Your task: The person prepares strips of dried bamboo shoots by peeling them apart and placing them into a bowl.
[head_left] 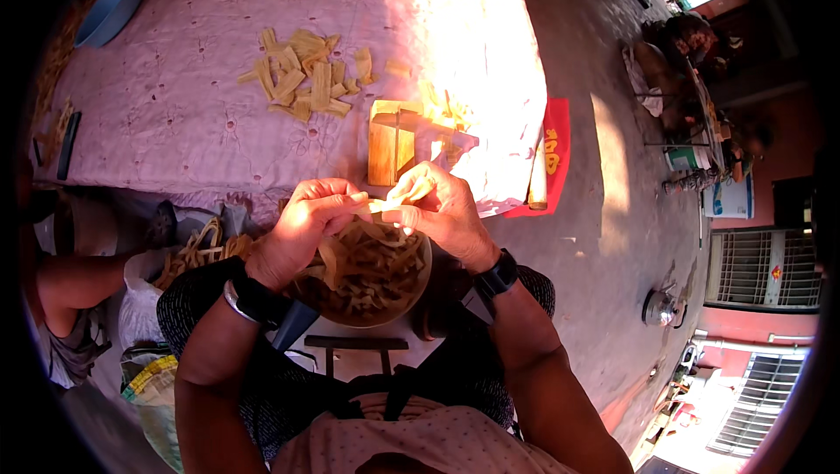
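Observation:
Between my two hands is a pale yellow, dried-looking strip; its exact kind I cannot make out. My left hand pinches one end between thumb and fingers. The other end is in the closed fingers of my right hand. Just below the hands, a wide round basin holds a heap of similar curled strips. A small wooden block with an upright divider stands on the table edge beyond my right hand. Farther off, a loose pile of short, flat yellow pieces lies on the cloth.
A pink cloth covers the table, brightly sunlit at its right. At the far left are a blue bowl and a dark-handled tool. Another person's leg and a sack of strips are at my left. A kettle stands on the floor.

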Available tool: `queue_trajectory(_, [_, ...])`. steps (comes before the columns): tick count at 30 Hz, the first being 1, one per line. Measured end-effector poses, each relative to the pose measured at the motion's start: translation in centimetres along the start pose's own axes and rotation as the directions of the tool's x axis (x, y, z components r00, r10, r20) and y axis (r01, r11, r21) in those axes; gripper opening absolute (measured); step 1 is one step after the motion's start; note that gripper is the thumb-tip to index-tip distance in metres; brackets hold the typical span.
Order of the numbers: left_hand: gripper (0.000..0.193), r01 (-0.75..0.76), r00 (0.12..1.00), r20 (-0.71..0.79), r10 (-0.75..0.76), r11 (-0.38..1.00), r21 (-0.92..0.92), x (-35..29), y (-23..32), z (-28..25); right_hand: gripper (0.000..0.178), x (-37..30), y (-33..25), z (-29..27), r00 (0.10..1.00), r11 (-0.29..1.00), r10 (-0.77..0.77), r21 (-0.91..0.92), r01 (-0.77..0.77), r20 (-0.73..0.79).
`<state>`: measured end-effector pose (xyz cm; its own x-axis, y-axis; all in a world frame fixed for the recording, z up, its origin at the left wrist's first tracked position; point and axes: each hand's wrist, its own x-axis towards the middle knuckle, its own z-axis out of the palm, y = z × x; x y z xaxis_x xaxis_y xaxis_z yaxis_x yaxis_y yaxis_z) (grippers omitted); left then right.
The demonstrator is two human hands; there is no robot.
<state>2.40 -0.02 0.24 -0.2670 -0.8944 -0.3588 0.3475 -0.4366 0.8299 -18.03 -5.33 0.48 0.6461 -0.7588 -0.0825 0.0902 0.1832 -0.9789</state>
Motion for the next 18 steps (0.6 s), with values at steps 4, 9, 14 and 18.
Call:
queue_trajectory(4, [0.011, -0.224, 0.964, -0.126, 0.234, 0.971, 0.085, -0.1, -0.4, 2.3, 0.015, 0.2, 0.7, 0.3, 0.994, 0.991, -0.023, -0.134, 0.009, -0.107])
queue_trajectory(9, [0.009, -0.181, 0.983, 0.05, 0.175, 0.969, 0.169, 0.6, -1.1, 1.6, 0.016, 0.0, 0.4, 0.7, 0.989, 0.951, -0.067, -0.31, 0.024, -0.131])
queue_trajectory(14, [0.011, -0.134, 0.99, 0.053, 0.133, 0.991, 0.017, 1.1, -2.0, 1.5, 0.017, -0.4, 0.7, 0.4, 0.979, 0.888, -0.161, -0.451, 0.087, -0.127])
queue_trajectory(18, [0.012, 0.0, 0.997, 0.074, 0.002, 1.0, -0.03, 0.7, -0.9, 1.7, 0.018, -0.5, 0.0, 0.0, 0.998, 0.998, -0.049, -0.052, 0.047, -0.037])
